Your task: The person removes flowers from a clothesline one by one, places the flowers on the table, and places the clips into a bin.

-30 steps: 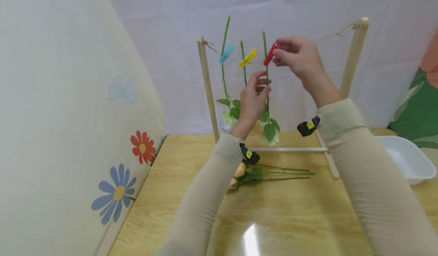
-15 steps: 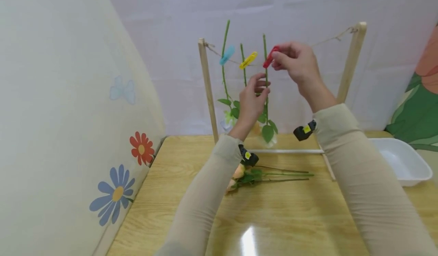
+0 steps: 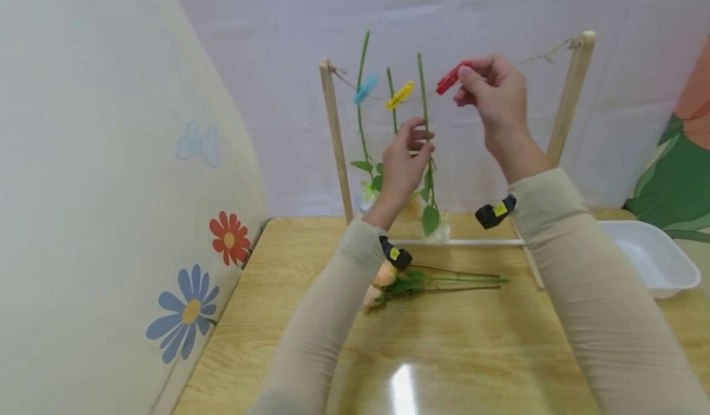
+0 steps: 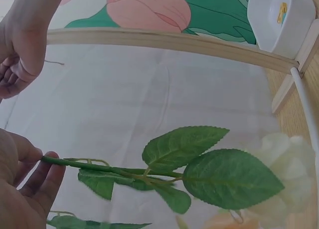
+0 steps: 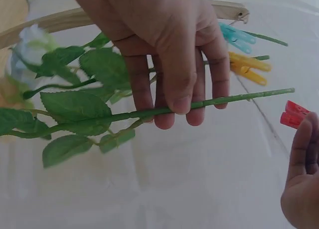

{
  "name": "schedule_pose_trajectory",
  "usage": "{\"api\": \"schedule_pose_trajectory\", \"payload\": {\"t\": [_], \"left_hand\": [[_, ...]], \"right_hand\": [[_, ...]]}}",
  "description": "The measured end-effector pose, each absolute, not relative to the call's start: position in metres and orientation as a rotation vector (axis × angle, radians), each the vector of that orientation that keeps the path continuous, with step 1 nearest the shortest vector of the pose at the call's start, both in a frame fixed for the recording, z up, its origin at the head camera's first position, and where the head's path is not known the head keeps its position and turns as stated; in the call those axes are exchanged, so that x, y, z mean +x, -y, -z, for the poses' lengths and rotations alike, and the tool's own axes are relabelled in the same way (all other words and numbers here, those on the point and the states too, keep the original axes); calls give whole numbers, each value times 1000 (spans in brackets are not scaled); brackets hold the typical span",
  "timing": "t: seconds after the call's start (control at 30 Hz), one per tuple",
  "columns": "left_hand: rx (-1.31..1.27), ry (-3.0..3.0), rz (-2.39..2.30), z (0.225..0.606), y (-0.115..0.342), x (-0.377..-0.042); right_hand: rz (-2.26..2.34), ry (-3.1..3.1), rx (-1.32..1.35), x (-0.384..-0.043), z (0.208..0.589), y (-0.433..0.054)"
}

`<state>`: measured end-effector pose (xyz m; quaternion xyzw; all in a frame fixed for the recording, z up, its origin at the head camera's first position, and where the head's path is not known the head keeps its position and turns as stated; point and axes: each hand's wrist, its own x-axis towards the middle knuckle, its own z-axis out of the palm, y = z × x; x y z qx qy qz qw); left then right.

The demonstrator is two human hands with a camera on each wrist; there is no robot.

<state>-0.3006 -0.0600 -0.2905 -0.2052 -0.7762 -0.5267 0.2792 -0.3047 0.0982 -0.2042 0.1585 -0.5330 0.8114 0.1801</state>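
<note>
The white flower (image 3: 431, 219) hangs blossom down in your left grip (image 3: 402, 159), your thumb and fingers pinching its green stem, with the leaves below them and the cut end rising above. To the right of that upper stem, and apart from it, your right grip (image 3: 495, 88) pinches a red clothespin (image 3: 452, 80) by one end. On the counter (image 3: 471, 341), on your side of the white bar (image 3: 471, 242), peach flowers (image 3: 407, 283) lie with their stems pointing right. Up at the cord (image 3: 548, 55), a yellow clothespin (image 3: 400, 95) and a blue clothespin (image 3: 366, 88) clip two more flowers (image 3: 362, 166), blossoms down. You see the cord tied between wooden posts (image 3: 571, 94), with a white tray (image 3: 657, 293) beside the right one, partly behind your right sleeve (image 3: 588, 267). Farthest back hangs a pale sheet (image 3: 277, 113)
</note>
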Motion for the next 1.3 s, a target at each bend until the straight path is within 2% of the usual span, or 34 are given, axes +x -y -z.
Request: {"api": "schedule_pose_trajectory", "payload": {"t": [0.37, 0.7, 1.3], "left_hand": [[-703, 2106, 1391, 290, 78, -281], [-830, 2115, 1275, 292, 92, -265], [-951, 2207, 991, 305, 108, -246]], "right_hand": [[-2373, 1286, 602, -287, 206, -116], [-2327, 1367, 871, -279, 229, -140], [-2330, 1467, 902, -270, 291, -185]]}}
